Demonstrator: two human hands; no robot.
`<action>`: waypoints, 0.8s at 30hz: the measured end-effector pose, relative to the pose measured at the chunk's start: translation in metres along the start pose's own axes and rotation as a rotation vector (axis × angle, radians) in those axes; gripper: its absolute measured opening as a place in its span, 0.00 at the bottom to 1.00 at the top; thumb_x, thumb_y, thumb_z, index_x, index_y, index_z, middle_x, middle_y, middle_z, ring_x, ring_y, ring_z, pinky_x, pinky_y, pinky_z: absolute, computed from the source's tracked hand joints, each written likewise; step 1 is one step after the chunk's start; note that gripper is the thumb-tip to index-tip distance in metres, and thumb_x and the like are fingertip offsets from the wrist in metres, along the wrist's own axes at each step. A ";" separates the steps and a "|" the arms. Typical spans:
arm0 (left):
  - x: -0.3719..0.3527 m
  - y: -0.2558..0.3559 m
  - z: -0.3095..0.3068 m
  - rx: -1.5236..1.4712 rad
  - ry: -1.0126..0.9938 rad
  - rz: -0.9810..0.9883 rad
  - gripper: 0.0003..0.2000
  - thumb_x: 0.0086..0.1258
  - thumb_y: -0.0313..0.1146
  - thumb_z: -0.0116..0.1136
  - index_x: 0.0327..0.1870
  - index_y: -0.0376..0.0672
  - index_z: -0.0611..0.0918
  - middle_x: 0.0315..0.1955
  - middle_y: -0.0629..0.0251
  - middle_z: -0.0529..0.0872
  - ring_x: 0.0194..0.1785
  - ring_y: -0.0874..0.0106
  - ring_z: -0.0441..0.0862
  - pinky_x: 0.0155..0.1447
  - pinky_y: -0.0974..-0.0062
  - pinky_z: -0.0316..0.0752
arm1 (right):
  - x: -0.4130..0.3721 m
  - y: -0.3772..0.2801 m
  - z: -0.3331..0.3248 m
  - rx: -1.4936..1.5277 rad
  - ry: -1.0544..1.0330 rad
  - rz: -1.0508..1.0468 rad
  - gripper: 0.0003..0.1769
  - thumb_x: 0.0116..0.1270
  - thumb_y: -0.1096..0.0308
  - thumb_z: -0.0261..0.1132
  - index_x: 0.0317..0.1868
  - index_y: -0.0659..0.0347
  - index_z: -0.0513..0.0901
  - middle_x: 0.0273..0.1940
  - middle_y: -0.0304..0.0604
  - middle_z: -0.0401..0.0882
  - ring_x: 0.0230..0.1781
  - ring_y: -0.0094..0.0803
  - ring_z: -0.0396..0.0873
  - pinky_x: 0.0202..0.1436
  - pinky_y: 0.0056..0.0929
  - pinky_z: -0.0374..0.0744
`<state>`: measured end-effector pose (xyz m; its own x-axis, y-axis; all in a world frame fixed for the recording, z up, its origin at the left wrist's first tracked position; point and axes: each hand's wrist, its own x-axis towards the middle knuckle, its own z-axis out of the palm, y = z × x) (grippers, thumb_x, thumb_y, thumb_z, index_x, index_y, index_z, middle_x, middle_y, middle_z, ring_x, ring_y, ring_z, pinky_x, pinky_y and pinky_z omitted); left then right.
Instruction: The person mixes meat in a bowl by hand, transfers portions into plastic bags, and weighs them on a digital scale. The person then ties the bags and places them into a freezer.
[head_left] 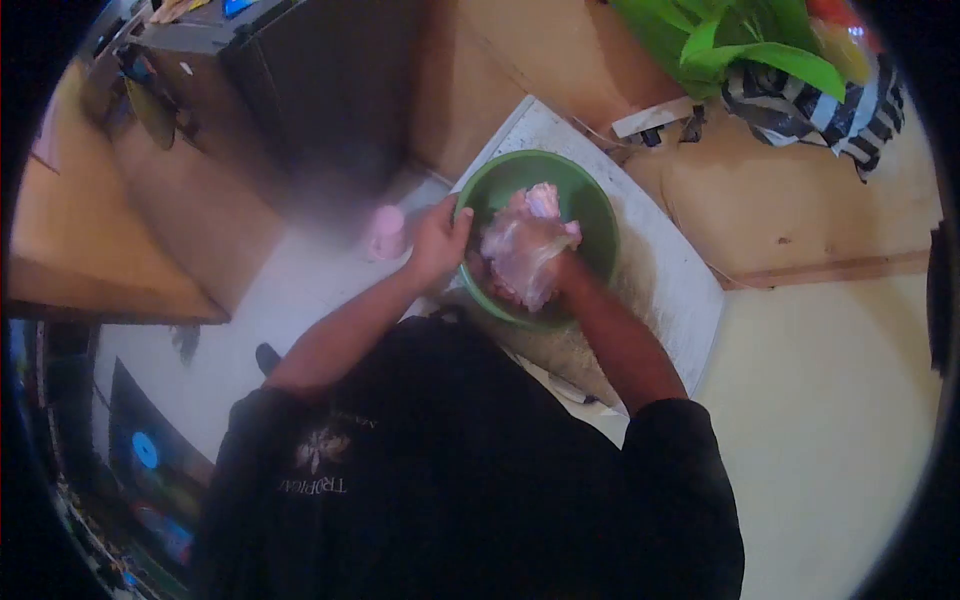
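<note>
Gripping the rim of the green basin [600,225] at centre frame with the left hand [438,242], likely to steady it on the worktop [692,292]. Reaching in among seemingly raw meat [543,201] with the right hand [533,248], sheathed in clear plastic [512,240], perhaps against mess; cannot tell whether grasping.

A green basin [596,205] rests on a stained white surface [692,300].

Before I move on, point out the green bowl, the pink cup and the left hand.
Green bowl [599,215]: head view, bare inner wall toward the picture's right.
Pink cup [388,234]: head view, middle of its visible side.
Left hand [437,243]: head view, middle of the hand.
</note>
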<state>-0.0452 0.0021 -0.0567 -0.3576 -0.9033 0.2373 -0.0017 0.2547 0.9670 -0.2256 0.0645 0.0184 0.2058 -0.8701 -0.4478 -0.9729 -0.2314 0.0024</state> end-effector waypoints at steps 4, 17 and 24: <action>-0.004 0.019 -0.004 -0.009 -0.020 -0.058 0.17 0.72 0.38 0.51 0.56 0.37 0.76 0.35 0.48 0.84 0.34 0.60 0.82 0.42 0.64 0.75 | -0.003 0.061 -0.001 0.160 0.126 -0.040 0.18 0.69 0.63 0.52 0.55 0.61 0.76 0.50 0.50 0.80 0.50 0.44 0.79 0.53 0.41 0.78; -0.004 0.024 -0.004 0.012 -0.027 -0.098 0.17 0.73 0.38 0.49 0.56 0.38 0.76 0.36 0.47 0.84 0.37 0.59 0.84 0.44 0.63 0.76 | -0.004 -0.007 0.046 0.458 0.272 0.154 0.18 0.70 0.61 0.53 0.56 0.60 0.75 0.49 0.48 0.80 0.49 0.42 0.79 0.52 0.40 0.78; -0.004 0.022 -0.004 0.002 -0.032 -0.055 0.16 0.74 0.37 0.48 0.55 0.38 0.76 0.31 0.55 0.84 0.28 0.70 0.82 0.36 0.69 0.76 | 0.005 0.004 0.038 0.617 0.336 0.152 0.18 0.70 0.61 0.54 0.56 0.60 0.75 0.49 0.47 0.79 0.49 0.41 0.79 0.52 0.40 0.78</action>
<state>-0.0403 0.0100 -0.0360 -0.3867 -0.9045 0.1802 -0.0241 0.2052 0.9784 -0.2328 0.0760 -0.0176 -0.0113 -0.9830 -0.1834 -0.8553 0.1046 -0.5075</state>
